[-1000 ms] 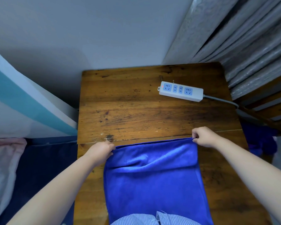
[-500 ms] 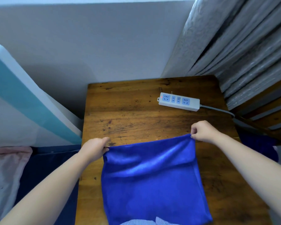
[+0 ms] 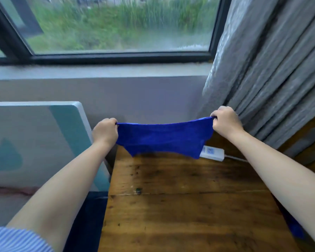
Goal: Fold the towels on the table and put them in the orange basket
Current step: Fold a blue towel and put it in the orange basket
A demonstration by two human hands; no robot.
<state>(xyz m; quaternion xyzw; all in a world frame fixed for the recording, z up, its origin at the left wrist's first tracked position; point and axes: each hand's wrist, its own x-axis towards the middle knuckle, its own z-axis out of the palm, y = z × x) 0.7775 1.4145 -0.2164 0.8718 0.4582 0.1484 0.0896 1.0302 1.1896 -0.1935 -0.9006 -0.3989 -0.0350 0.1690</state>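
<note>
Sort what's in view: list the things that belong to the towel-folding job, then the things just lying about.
Part of the job:
- blue towel, held up in the air by its top corners
- left hand and right hand, each gripping a corner
- wooden table, under the towel

Just lying about:
- white power strip at the table's far edge
- grey curtain
- window

The orange basket is not in view.

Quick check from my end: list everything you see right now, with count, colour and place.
towel: one, blue, held up stretched above the table's far edge
table: one, brown wood, centre and right
power strip: one, white, far right of table, partly behind the towel
curtain: one, grey, right
window: one, dark frame, top
panel: one, white and teal, left
orange basket: none in view
left hand: grips the towel's left corner
right hand: grips the towel's right corner
</note>
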